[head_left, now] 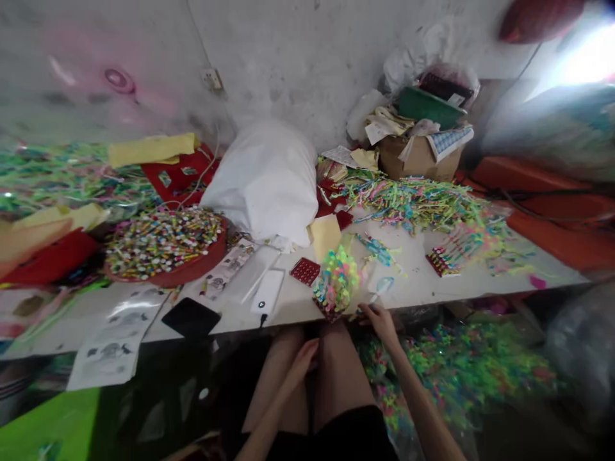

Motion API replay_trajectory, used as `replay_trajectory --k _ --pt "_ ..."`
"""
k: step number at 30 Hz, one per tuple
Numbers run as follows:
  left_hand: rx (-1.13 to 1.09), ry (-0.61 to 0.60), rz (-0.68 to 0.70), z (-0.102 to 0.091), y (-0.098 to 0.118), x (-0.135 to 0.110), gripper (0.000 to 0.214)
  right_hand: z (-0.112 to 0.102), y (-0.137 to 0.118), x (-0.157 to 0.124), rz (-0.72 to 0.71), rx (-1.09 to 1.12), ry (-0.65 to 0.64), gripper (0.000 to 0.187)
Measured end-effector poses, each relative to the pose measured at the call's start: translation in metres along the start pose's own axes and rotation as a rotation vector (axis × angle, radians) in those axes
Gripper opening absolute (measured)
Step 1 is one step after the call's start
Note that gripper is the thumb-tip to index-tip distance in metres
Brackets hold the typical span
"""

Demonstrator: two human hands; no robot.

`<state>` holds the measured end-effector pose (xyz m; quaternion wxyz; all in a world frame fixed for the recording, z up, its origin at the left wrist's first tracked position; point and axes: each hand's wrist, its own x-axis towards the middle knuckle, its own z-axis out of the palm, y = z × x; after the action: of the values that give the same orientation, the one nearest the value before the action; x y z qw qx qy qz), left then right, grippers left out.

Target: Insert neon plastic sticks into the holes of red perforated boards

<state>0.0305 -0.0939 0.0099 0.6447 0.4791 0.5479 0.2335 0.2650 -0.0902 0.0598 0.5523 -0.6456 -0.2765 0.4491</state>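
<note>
Held the right hand (379, 322) at the front edge of the table (413, 282) with curled fingers; could not tell them apart from clamped on something small. Had the left hand (303, 358) lowered at the thighs; could not make out the state of its fingers. Saw the multicoloured bunch (339, 275) on a dark red base (328, 312), just left of the right hand, near a dotted red block (305, 271).

Left hand (306, 356) was low between the thighs (340, 371), fingers loosely bent, tips partly hidden. Left forearm (273, 406) angled up and inward. Right hand (381, 322) sat farther forward, palm down, fingers curled inward, grip unclear; right forearm (420, 397) slanted out.
</note>
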Motion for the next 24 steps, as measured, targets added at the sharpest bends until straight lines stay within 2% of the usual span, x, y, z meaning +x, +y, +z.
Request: replay_trajectory --k 2,5,10,17,21,24 --pt "-0.070 0.002 0.014 0.002 -0.001 -0.003 0.032 0.008 0.005 -0.007 -0.027 0.011 -0.036 0.047" --pt "-0.131 0.034 0.131 0.003 0.007 -0.008 0.045 0.020 0.010 -0.011 -0.068 0.002 -0.073 0.049" --pt "0.006 0.034 0.346 0.007 0.026 -0.011 0.036 0.029 0.018 -0.013 -0.156 -0.152 -0.106 0.048" --pt "0.250 0.063 0.454 0.009 0.042 0.010 0.027 0.030 0.025 -0.017 -0.373 -0.510 -0.115 0.033" --pt "0.346 0.090 0.469 0.016 0.047 0.021 0.023 0.032 0.015 -0.025 -0.490 -0.684 -0.156 0.023" --pt "0.413 0.108 0.481 0.021 0.048 0.026 0.022 0.035 0.008 -0.029 -0.543 -0.740 -0.205 0.023"
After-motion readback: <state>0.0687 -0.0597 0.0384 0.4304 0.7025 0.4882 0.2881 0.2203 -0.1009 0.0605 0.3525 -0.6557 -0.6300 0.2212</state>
